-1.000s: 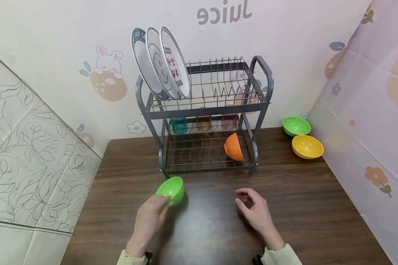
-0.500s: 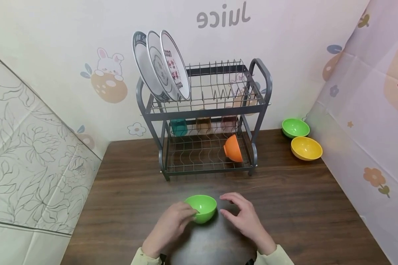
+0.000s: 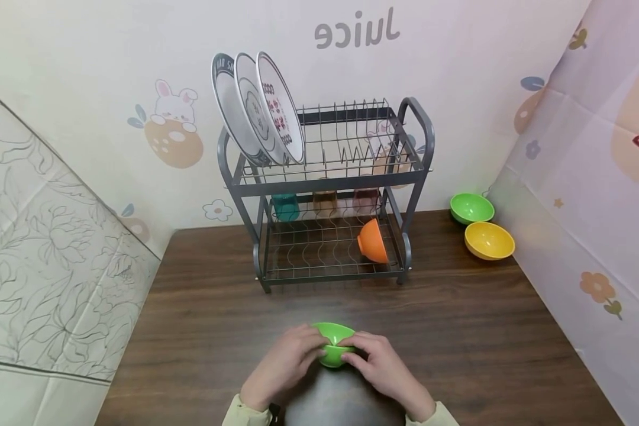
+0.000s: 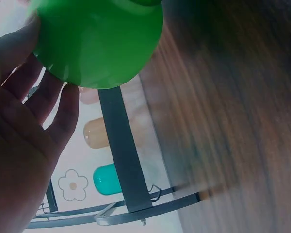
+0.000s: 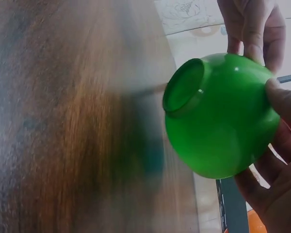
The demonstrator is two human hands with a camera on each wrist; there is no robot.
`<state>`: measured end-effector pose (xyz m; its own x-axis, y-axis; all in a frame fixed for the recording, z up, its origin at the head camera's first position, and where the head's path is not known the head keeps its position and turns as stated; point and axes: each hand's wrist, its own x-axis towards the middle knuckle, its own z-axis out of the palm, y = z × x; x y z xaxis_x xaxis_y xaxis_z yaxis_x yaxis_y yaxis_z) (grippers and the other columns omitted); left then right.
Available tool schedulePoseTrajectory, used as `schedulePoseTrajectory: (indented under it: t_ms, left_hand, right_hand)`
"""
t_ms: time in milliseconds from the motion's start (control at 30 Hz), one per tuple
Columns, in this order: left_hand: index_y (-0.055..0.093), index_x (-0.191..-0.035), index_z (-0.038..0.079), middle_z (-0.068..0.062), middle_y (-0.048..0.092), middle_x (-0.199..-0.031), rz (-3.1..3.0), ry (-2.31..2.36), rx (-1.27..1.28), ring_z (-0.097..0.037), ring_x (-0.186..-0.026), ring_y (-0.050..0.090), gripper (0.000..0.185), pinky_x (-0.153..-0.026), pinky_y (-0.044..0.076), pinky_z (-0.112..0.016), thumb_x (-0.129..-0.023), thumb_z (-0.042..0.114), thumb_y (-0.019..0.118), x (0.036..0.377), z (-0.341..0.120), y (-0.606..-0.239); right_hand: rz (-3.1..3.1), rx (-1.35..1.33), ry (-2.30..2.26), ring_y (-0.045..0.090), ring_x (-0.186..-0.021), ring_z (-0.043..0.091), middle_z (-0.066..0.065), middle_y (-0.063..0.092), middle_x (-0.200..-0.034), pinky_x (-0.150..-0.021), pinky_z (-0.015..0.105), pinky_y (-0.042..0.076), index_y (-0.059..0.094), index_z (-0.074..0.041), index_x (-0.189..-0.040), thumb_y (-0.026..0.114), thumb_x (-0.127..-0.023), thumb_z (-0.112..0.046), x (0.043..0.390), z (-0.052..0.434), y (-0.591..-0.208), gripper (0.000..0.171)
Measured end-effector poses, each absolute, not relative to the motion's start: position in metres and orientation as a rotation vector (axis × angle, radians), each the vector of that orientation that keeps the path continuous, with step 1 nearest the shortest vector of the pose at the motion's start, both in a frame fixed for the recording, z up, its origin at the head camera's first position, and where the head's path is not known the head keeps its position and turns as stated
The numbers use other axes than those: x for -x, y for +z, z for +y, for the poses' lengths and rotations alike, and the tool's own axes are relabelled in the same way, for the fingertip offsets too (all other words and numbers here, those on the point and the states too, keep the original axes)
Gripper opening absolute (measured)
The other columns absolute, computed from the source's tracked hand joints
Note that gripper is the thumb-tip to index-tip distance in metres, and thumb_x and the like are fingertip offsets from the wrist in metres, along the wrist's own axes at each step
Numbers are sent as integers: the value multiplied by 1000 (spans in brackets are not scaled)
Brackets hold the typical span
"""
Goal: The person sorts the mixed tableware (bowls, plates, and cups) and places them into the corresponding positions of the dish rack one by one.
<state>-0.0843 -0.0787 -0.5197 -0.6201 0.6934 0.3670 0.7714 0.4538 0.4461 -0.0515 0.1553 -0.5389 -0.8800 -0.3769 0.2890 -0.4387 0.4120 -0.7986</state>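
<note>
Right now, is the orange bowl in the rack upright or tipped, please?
Tipped: the orange bowl lies on its side on the rack's lower shelf.

Bare surface lies open left, right and ahead of the hands; the rack blocks the far middle, bowls far right.

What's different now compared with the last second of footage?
The left hand carried the green bowl from near the rack's left foot rightward and toward the person, to the table's near middle. The right hand, empty before, moved in and now grips the bowl's other side, so both hands hold it. The dish rack, its plates, the orange bowl and the two bowls at the right stayed put.
</note>
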Motion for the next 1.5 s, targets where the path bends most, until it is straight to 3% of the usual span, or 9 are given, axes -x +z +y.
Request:
schedulePoseTrajectory:
  t_ms: [300,700,900,1033,1267,1500]
  left_hand:
    - [69,-108,17,12,66,-106,-2507,-986,1159,-8,-98,56,17,-85,48,-29,-92,17,71,82,-80,-525]
    - [69,-109,10,3,64,-116,-2429,-1156,899,-15,-113,55,20,-96,46,-34,-90,11,73,90,-86,-524]
    - [67,-114,10,-4,66,-118,-2438,-1179,817,-18,-115,56,25,-97,46,-39,-89,6,71,93,-96,-531]
    - [68,-112,11,0,68,-112,-2479,-1186,678,-16,-109,59,22,-92,49,-39,-91,7,71,96,-111,-536]
    - [70,-108,10,4,67,-102,-2547,-1135,438,-13,-98,62,16,-86,51,-40,-93,7,69,102,-146,-542]
    - [70,-107,6,-1,68,-99,-2573,-1079,277,-19,-96,64,15,-85,50,-45,-93,4,68,104,-170,-547]
  right_hand:
    - [-2560,-840,1359,64,-93,7,-10,68,-103,-77,30,55,69,-19,-109,71,-91,-8,53,153,-533,21]
    - [-2516,-799,1229,63,-90,8,-9,67,-98,-75,31,55,70,-15,-105,76,-84,-2,60,159,-529,25]
    - [-2538,-667,1296,63,-87,6,-11,67,-98,-69,28,54,71,-17,-106,76,-85,-1,65,164,-522,27]
    - [-2521,-533,1372,65,-88,6,-9,69,-99,-72,28,55,72,-15,-106,76,-84,1,71,167,-518,27]
    - [-2433,-282,1582,63,-83,11,2,71,-100,-69,26,54,72,-8,-107,71,-88,3,87,171,-508,22]
    - [-2301,-113,1755,66,-91,18,13,70,-103,-77,21,53,71,0,-110,68,-91,3,112,174,-501,20]
